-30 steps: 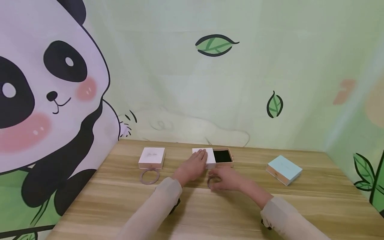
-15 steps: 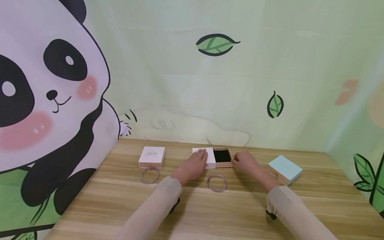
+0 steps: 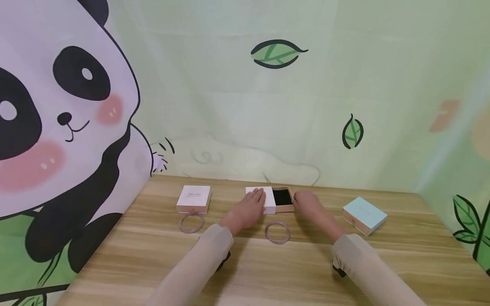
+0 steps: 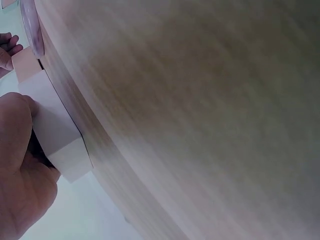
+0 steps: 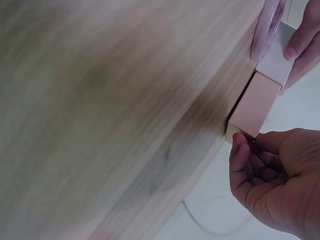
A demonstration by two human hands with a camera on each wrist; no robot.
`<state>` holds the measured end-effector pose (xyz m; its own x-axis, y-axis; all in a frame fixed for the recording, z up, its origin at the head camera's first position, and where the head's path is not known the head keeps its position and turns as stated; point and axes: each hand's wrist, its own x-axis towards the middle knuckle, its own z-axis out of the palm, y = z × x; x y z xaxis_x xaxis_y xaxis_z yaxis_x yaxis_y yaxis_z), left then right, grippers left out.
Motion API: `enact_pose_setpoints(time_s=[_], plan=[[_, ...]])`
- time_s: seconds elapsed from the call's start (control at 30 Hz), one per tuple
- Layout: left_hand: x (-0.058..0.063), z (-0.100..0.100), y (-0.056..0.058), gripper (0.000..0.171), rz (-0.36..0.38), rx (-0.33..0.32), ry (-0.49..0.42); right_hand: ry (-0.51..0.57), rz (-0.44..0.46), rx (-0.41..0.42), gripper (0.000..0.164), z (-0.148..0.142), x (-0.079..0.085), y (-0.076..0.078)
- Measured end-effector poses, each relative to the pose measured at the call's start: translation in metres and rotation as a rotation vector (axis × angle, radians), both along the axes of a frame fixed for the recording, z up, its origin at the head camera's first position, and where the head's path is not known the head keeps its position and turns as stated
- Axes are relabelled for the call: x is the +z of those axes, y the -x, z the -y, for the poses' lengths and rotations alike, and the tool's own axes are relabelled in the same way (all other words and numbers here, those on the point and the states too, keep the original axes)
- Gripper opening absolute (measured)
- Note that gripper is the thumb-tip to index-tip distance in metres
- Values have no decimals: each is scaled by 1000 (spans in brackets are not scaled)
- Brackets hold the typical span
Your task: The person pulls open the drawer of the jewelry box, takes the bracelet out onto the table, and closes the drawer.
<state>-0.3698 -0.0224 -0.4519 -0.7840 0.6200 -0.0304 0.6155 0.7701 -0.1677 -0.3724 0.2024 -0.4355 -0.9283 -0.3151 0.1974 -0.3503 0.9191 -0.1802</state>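
One drawer, black pad inside, right fingers clamped on its end, left fingers flat atop cover.

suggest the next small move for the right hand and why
Probably keep sliding the drawer into its white sleeve: it juts out slightly less than half a second ago, the right hand pinches at its outer end, and the left hand rests on the sleeve, likely steadying it.

2 beige sleeves, black wrist pieces.
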Motion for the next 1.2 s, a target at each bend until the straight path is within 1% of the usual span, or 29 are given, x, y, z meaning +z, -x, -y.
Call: enact_pose_setpoints(time_s=[0.27, 0.33, 0.4, 0.5, 0.6, 0.73, 0.83, 1.03, 1.13, 1.2], plan=[[-1, 2, 2, 57, 0, -3, -9, -32, -6, 12, 28, 13, 1, 0], [0, 2, 2, 56, -17, -6, -9, -36, -21, 36, 27, 19, 2, -1], [1, 2, 1, 56, -21, -5, -5, -17, -21, 80, 21, 25, 1, -3], [2, 1, -1, 56, -27, -12, -1, 39, -5, 164, 14, 34, -1, -5], [1, -3, -1, 56, -50, -27, 6, 113, 49, 189, 15, 37, -1, -7], [1, -6, -2, 56, -70, -20, 20, 126, 91, 208, 17, 34, 3, -7], [1, -6, -2, 56, -60, -6, 29, 114, 106, 234, 15, 34, 4, -8], [2, -5, -2, 56, -82, 1, 52, 143, 179, 177, 15, 39, 4, -8], [3, -3, -3, 56, -90, -3, 55, 151, 193, 137, 16, 42, 4, -8], [3, -2, -4, 56, -81, -3, 50, 165, 208, 121, 16, 44, 3, -10]])
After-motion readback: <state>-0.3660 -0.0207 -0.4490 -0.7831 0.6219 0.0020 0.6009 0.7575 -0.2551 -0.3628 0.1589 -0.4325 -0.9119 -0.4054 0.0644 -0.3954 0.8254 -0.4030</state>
